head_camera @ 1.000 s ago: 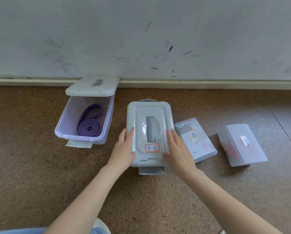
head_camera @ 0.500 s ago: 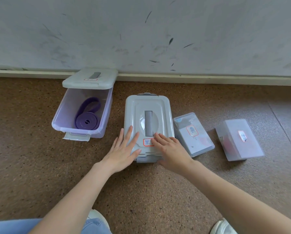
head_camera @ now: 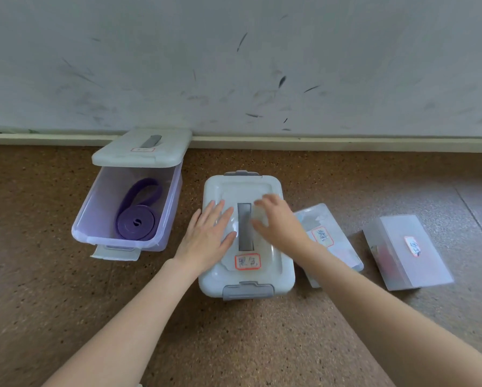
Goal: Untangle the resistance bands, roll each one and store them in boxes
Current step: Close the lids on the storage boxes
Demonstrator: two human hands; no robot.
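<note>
Both hands (head_camera: 242, 233) seemingly press closed box (head_camera: 247, 283) (latched).

Both arms are bare from wrist to the bottom edge of the view; no sleeve shows on either. The left grip (head_camera: 206, 241) and the right grip (head_camera: 279, 222) are bare hands with no gloves. Nails are short and plain. The right fingers (head_camera: 265, 202) are blurred, so finer detail cannot be told.
</note>
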